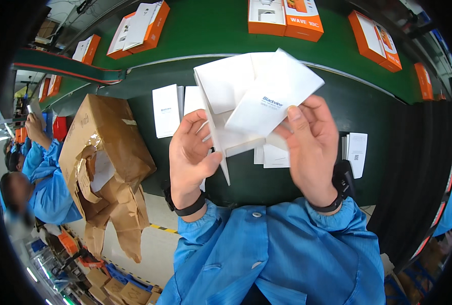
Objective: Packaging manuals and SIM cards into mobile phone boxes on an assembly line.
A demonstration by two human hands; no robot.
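Observation:
My left hand point(190, 152) grips a white folded card insert point(223, 84) by its left edge, with the thumb low on it. The insert stands partly unfolded, its panels spread above the bench. My right hand point(312, 145) pinches a white booklet point(277, 94) with small blue print between thumb and fingers. Tilted, the booklet lies in front of the insert and hides part of it. Beneath both hands, white leaflets point(277, 157) show on the dark green bench. Whether the booklet touches the insert, I cannot tell.
White booklets point(166, 112) stand left of my hands, and a stack of printed leaflets point(356, 155) lies right. A torn brown carton point(114, 132) sits at the left. Beyond the bench, a green conveyor point(205, 33) carries open orange-and-white boxes point(304, 20). A co-worker in blue point(50, 178) is at far left.

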